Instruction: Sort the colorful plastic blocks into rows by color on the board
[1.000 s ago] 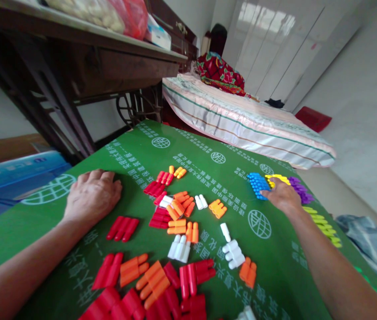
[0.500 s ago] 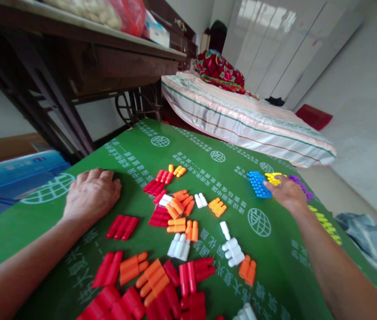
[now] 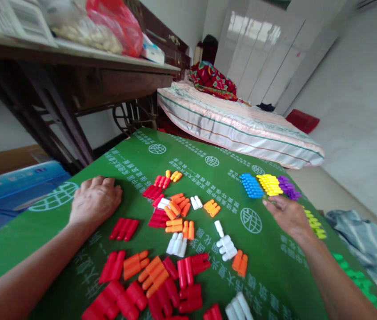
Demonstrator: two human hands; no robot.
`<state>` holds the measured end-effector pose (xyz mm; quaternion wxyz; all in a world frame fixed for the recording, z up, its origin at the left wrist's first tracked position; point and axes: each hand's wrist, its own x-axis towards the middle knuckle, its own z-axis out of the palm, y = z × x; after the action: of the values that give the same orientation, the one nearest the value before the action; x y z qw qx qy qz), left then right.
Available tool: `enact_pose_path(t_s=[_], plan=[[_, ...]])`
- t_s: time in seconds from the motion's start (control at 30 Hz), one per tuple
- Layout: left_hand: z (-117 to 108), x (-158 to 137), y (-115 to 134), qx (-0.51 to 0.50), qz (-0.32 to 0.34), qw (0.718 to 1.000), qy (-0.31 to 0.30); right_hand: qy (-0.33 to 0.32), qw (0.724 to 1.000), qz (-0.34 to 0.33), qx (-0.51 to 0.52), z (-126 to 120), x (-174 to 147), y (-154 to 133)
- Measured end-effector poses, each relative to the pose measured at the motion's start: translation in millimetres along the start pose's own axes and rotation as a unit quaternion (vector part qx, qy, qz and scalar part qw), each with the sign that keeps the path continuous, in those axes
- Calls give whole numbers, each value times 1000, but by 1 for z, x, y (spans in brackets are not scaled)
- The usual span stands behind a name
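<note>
My left hand (image 3: 97,200) lies palm down on the left side of the green board (image 3: 202,182), fingers loosely bent and holding nothing. My right hand (image 3: 288,215) is over the right side, its fingers stretched toward the left and just below a row of yellow bullet-shaped plastic blocks (image 3: 270,184). I see nothing between its fingers. Beside the yellow blocks lie blue blocks (image 3: 251,186) on the left and purple blocks (image 3: 288,187) on the right. Red blocks (image 3: 124,229), orange blocks (image 3: 174,226) and white blocks (image 3: 226,247) are scattered over the middle and front.
Lime-yellow blocks (image 3: 315,223) and green blocks (image 3: 358,280) line the board's right edge. A dark wooden table (image 3: 135,82) with bags on it stands at the back left. A bed (image 3: 242,120) is behind the board. A blue package (image 3: 25,186) is at the left.
My right hand has drawn back from the yellow blocks toward me, uncovering them and the purple ones. My left hand stays in place. The view has shifted a little.
</note>
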<state>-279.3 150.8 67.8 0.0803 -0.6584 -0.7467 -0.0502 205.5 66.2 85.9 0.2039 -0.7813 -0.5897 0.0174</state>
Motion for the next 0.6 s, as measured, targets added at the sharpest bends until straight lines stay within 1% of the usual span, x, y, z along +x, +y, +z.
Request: enact_pose_path(t_s=[0.17,0.27,0.43,0.53,0.6], plan=[[-6,-3,3,-10,-5,1000,-6,-92,992,-2,83,-1,-69,-11],[-12,0,3,-19,-8,999,-28,-118,987,-14,110,-5,-110,-15],[-26,1,-4,-54,3,995,-79,-119,986,-35,110,-14,-164,-13],[-34,-14,-9,-88,15,992,-89,-108,989,-41,94,-18,-186,-11],[-38,-31,-11,-114,32,989,-86,-79,991,-62,93,-20,-198,-11]])
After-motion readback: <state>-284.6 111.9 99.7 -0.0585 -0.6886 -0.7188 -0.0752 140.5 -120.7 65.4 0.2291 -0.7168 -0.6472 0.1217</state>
